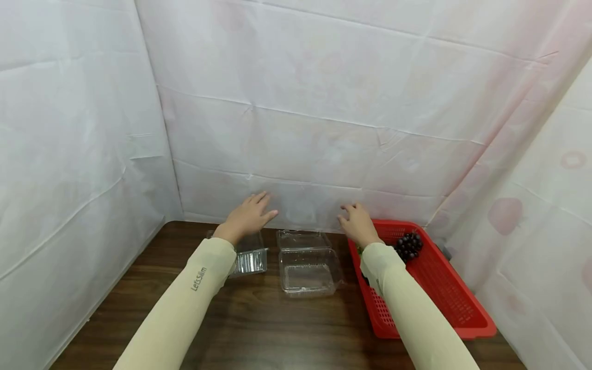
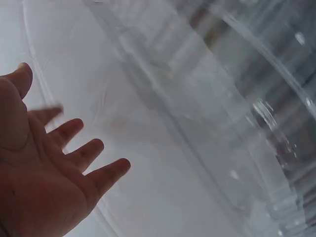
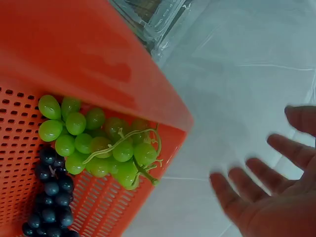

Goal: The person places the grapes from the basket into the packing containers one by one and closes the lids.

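Observation:
My left hand hovers with fingers spread above a clear plastic clamshell container, which it partly hides in the head view. Nothing is in that hand; its palm shows bare in the left wrist view. A second clear clamshell lies with its lid folded back, between my two hands. Over the far left corner of a red basket is my right hand, holding nothing, fingers loosely bent. Inside the basket are a bunch of dark grapes and a bunch of green grapes.
A brown wooden table carries the containers and the basket. Pale sheeting hangs close behind them, with more on the left and right sides. The basket's raised rim stands at the right side of the table.

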Demonstrator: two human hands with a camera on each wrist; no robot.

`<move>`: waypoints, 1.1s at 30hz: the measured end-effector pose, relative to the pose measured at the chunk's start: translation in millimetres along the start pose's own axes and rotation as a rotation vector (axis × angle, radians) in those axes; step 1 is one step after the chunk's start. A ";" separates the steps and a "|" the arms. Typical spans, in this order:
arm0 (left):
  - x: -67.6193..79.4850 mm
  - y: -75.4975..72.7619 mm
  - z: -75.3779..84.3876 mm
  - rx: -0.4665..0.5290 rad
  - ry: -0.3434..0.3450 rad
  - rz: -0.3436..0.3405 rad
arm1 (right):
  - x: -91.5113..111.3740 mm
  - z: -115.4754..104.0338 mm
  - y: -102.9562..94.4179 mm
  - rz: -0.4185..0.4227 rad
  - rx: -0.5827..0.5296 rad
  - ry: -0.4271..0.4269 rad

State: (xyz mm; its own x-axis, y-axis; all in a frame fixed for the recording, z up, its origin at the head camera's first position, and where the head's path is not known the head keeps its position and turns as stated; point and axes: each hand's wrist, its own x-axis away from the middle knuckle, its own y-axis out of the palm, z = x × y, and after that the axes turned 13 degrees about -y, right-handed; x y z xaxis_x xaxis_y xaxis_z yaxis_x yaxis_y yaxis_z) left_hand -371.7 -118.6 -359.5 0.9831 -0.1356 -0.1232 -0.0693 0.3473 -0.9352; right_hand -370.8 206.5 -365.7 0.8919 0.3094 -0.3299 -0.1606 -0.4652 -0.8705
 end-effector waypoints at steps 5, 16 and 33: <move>-0.5 0.4 -5.1 -0.012 -0.067 0.015 | 0.3 6.6 -3.9 0.031 -0.063 0.009; 30.8 -8.2 -33.3 -0.014 -0.202 0.040 | 11.9 40.0 -21.8 0.112 -0.202 0.086; 144.0 5.0 -104.2 0.099 -0.407 -0.127 | 40.5 95.5 -38.3 -0.168 -0.497 0.272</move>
State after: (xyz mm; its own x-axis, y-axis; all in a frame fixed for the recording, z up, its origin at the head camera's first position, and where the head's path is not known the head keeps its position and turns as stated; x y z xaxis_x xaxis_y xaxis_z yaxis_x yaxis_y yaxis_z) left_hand -248.1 -233.1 -416.6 0.9709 0.1867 0.1497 0.0532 0.4415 -0.8957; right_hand -368.9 316.0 -380.6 0.9749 0.2191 -0.0398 0.1509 -0.7813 -0.6057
